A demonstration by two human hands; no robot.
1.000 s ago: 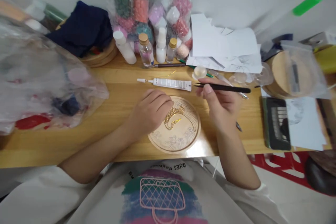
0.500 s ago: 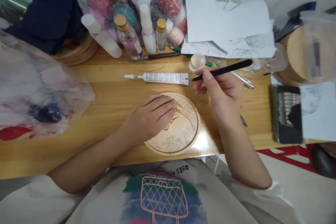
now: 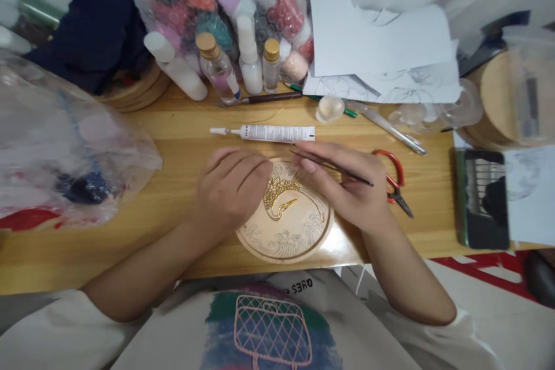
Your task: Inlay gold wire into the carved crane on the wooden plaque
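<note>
Down swung the right hand point(image 3: 358, 188), tweezers point(image 3: 333, 169) pinched in its fingers, to the far edge of the round panel point(image 3: 301, 215) on the bench point(image 3: 182, 144), as the left hand point(image 3: 232, 185), its grip impossible to tell, drew leftward, baring more gold wirework point(image 3: 277, 192) within the tool's reach.

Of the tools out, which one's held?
The tweezers, gripped in the right hand; the silver pen and red-handled tool lie on the table.
</note>
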